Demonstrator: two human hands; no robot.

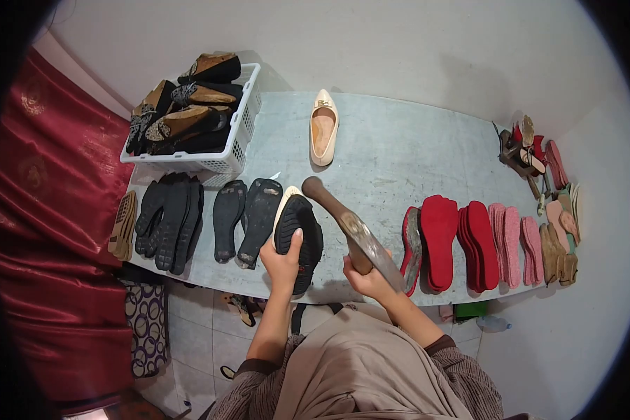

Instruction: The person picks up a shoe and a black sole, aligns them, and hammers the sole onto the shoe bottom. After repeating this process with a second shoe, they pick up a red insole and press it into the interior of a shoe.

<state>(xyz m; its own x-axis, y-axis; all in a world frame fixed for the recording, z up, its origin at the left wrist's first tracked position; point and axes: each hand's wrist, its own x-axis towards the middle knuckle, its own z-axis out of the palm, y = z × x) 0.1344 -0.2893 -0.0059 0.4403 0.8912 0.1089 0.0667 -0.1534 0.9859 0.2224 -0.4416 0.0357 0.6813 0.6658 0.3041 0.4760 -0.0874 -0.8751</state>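
My left hand is closed round a black ridged shoe sole, its thumb pressed on the face of it. Behind the sole, the edge of a cream shoe shows along the left side; the rest is covered. In my right hand is a hammer-like metal tool, long and worn, with a rounded brown end pointing toward the sole. The tool's rounded end is apart from the sole. A second cream shoe with a bow lies behind them, toe toward the wall.
Several black soles lie at left, two more nearer my left hand. Red soles and pink soles line the front right. A white basket holds embellished black shoes. Shoes and soles cluster at the far right. A red curtain hangs left.
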